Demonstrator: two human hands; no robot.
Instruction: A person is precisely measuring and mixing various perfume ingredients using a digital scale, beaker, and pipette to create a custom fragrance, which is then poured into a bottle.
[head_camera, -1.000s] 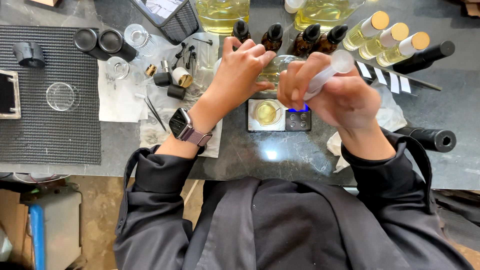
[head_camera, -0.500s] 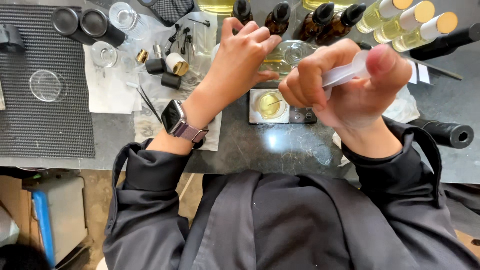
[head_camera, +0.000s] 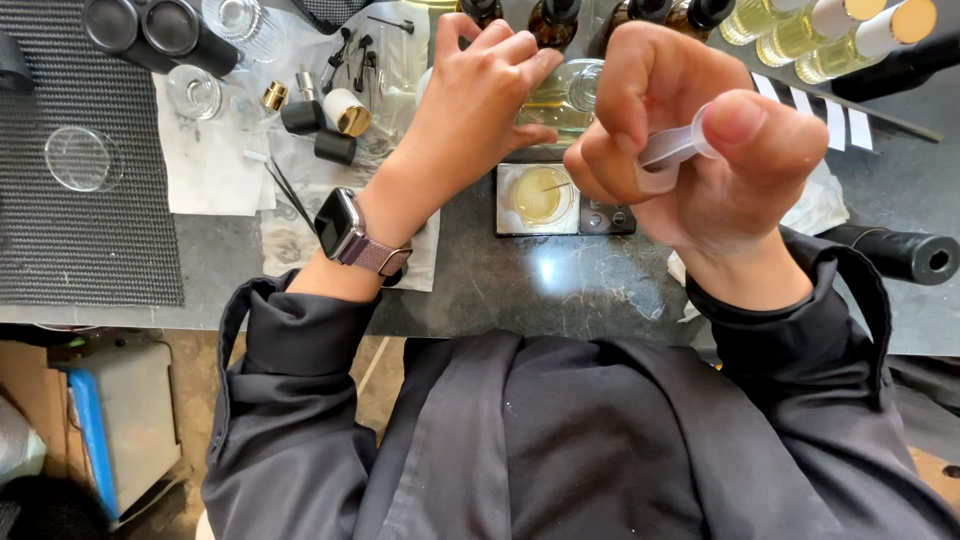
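The right hand (head_camera: 700, 165) is closed around a clear plastic pipette (head_camera: 668, 152), thumb and fingers pinching its bulb, held up near the camera above the worktop. The left hand (head_camera: 480, 95) rests with loosely curled fingers on a clear glass bottle (head_camera: 570, 95) of pale yellow liquid, steadying it rather than gripping it hard. The hands are close together but not touching.

The step in hand looks like dosing: drawing liquid with the pipette and adding it to the small dish (head_camera: 540, 195) that sits on the scale (head_camera: 565, 200) just below both hands. The next move would call for lowering the tip over the dish and easing the squeeze gently, so drops fall one by one.

The pipette is translucent and soft-walled; whether it holds liquid I cannot tell, and its tip is hidden behind the hand. The dish holds a shallow pool of yellow liquid.

Farther out, dark bottles (head_camera: 555, 15) and capped vials (head_camera: 850, 30) line the back, with loose caps (head_camera: 335, 115) on paper to the left.
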